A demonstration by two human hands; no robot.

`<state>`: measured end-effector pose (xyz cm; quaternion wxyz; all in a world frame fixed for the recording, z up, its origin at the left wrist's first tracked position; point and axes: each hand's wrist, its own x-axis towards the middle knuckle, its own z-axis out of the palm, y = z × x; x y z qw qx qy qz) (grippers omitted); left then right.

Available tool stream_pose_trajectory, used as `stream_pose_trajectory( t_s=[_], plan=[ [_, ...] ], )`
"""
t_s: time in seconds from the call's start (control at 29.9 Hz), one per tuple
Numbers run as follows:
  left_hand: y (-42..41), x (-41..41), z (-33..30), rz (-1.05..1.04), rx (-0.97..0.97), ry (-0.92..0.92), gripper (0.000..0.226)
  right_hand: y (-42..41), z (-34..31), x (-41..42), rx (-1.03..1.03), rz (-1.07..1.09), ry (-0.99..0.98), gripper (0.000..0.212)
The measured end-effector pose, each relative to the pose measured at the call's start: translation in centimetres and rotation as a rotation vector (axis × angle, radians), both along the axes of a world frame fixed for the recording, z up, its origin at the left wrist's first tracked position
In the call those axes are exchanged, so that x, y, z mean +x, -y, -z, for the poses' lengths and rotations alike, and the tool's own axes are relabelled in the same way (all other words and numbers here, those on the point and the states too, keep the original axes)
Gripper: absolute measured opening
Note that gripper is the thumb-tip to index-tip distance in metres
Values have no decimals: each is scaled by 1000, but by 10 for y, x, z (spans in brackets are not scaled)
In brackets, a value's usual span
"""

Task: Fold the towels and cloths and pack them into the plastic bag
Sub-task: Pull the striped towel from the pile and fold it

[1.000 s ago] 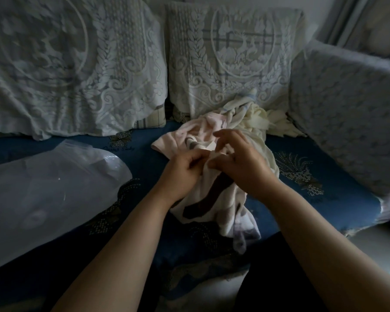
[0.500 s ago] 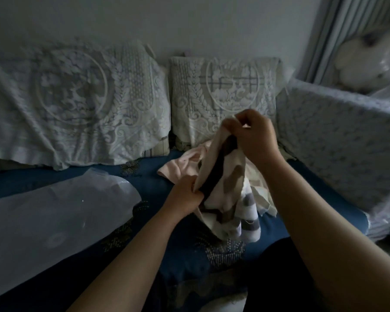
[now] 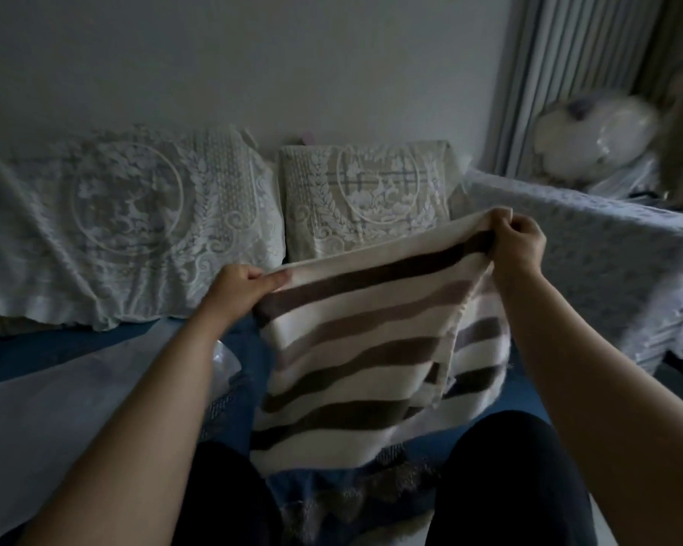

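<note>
Currently a striped towel (image 3: 355, 348) is held spread above the sofa seat's (image 3: 249, 348) front edge, its top corners pinched by the left hand (image 3: 239, 283) and right hand (image 3: 515, 240). What seems a plastic bag (image 3: 48, 407) is lying toward the seat's left edge.

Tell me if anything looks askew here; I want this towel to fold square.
The striped towel hangs crooked: the right hand holds its top edge higher than the left hand, so the stripes slant. Its right side is doubled back on itself. Nothing looks torn or spilled.
</note>
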<state>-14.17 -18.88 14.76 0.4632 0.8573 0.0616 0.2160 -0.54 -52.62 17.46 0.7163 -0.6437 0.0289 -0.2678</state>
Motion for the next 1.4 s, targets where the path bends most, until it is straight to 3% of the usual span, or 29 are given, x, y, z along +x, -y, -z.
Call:
stream_pose_trajectory(
  t_s=[0.1, 0.2, 0.27, 0.33, 0.4, 0.5, 0.57, 0.7, 0.77, 0.87, 0.9, 0.97, 1.1, 1.24, 1.34, 1.4],
  plan=[
    [-8, -15, -31, 203, 297, -300, 59, 17, 20, 8, -82, 4, -81, 16],
    [-19, -10, -45, 39, 667, -444, 62, 20, 28, 17, -104, -75, -93, 13],
    [-23, 0, -45, -185, 808, -348, 58, 16, 26, 25, -146, -93, -89, 15],
    [-25, 15, -40, -367, 903, -139, 41, 11, 24, 39, -207, -101, -120, 20],
    [-26, 37, -35, -449, 896, -54, 39, 3, 21, 56, -254, -129, -199, 20],
    [-32, 72, -31, -468, 732, -102, 71, -10, 5, 84, -279, -161, -248, 27],
    [-35, 87, -31, -452, 652, -52, 86, -18, -15, 96, -185, -183, -173, 24],
    [-44, 97, -19, -470, 693, 85, 102, -23, -36, 98, 8, -265, 74, 7],
    [-50, 89, -1, -485, 795, 35, 91, -22, -20, 95, -48, -268, 102, 10],
    [-52, 64, 24, -490, 941, 39, 43, -12, 25, 84, -266, -232, 10, 7],
    [-50, 55, 31, -459, 954, 12, 29, -7, 40, 78, -346, -238, -40, 11],
    [-44, 37, 41, -329, 935, -143, 24, 8, 71, 68, -469, -301, -148, 16],
    [-28, 12, 51, 28, 862, -674, 35, 49, 113, 57, -633, -672, -467, 17],
    [-17, 9, 65, 277, 861, -1004, 50, 68, 135, 60, -925, -908, -738, 9],
    [-19, 27, 81, 252, 821, -1052, 46, 58, 143, 69, -1016, -799, -759, 16],
    [-23, 44, 96, 84, 784, -902, 27, 39, 151, 76, -963, -591, -676, 18]
  ],
)
